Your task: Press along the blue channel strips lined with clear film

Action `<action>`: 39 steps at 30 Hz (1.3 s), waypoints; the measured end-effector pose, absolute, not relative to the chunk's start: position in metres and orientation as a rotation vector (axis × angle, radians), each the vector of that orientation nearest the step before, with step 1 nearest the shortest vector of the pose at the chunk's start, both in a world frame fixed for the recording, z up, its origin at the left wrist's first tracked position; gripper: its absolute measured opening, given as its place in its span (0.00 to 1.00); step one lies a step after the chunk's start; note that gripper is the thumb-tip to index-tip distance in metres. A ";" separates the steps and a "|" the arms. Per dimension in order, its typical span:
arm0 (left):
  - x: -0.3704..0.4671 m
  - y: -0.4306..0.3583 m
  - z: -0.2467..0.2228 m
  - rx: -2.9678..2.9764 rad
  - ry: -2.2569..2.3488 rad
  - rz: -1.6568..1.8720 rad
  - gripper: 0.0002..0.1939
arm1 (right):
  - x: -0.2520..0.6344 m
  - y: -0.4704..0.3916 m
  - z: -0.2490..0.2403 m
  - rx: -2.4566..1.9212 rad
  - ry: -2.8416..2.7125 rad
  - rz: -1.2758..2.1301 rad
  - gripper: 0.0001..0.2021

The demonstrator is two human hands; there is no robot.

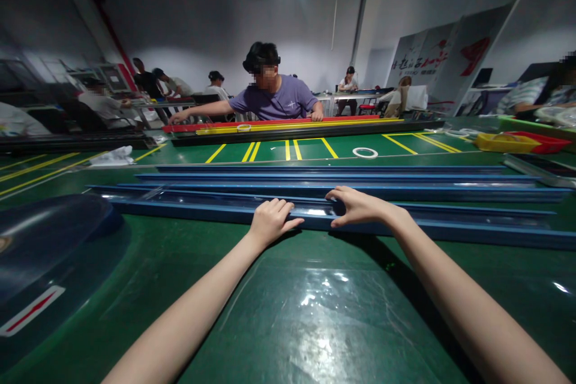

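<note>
A long blue plastic channel (216,207) lies across the green table in front of me, its trough facing up. My left hand (273,220) is on its near wall, fingers over the rim and thumb stretched along the front face. Just to the right, my right hand (360,205) spans the same channel, curved fingers at the far rim and thumb at the near wall. A narrow gap separates the two hands. Behind this channel lie more blue channels (450,193), roughly parallel to it.
A dark, rounded glossy object (58,246) stands at left. Beyond are a white ring (365,153), crumpled white material (112,156) and yellow tape lines. Across the table, a person (279,96) reaches over red, yellow and black strips (288,135). Coloured trays (508,143) stand right.
</note>
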State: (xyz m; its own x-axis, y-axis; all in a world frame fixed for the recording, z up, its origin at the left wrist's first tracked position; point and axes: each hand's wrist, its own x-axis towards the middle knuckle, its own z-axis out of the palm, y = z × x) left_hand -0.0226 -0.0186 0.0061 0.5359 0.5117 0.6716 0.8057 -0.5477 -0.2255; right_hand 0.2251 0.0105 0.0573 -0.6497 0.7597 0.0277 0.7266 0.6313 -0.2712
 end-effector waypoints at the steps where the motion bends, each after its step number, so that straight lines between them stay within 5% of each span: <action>1: -0.023 -0.019 0.006 -2.253 -1.066 -0.753 0.21 | 0.229 0.010 0.059 -1.261 -2.714 0.375 0.31; 15: -0.023 -0.017 0.006 -2.298 -0.966 -0.691 0.20 | 0.283 0.012 0.076 -1.689 -2.654 0.574 0.31; 39: -0.020 -0.014 0.007 -2.422 -1.195 -0.677 0.22 | 0.294 0.012 0.079 -1.755 -2.584 0.693 0.35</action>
State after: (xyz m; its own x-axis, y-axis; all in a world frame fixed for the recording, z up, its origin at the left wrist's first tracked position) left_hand -0.0195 -0.0137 0.0067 0.5286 0.6381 0.5598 0.8081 -0.5801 -0.1019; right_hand 0.2937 0.0120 0.0785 -0.3971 0.8726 -0.2843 0.8978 0.3051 -0.3176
